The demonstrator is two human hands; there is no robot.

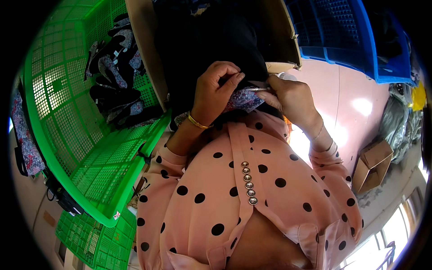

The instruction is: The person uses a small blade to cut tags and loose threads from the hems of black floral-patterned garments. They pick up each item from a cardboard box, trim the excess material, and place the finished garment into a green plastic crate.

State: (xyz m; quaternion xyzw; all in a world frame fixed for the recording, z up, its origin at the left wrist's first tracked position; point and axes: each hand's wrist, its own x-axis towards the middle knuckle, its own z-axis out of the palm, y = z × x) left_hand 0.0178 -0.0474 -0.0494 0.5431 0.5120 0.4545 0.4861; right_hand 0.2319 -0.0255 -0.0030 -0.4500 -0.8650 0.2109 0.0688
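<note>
Across the upper middle of the head view, a strip of floral cloth [245,101] is seen between the two hands, close against the front of a dotted pink shirt [211,175]. Its visible length is laid roughly crosswise, from beneath the left hand [218,87] toward the fingers of the right hand [294,100]. Black cloth [211,45] is spread just beyond it, within and before an open cardboard box [145,49].

By the curled fingers of the right hand, a slim metal tool [258,89] is gripped, its tip pointed leftward along the far edge of the floral strip; its exact kind cannot be told. That edge is reached most closely from the right side. The left hand is held above the strip's left part, thumb and forefinger drawn near each other; whether anything thin is pinched there cannot be told. The strip is thus flanked by both hands, with the tool nearest its right end.

To the left, black and floral pieces [114,96] are heaped inside a green crate [130,182]. At the upper right, a blue crate [366,36] is placed beside the cardboard box.
</note>
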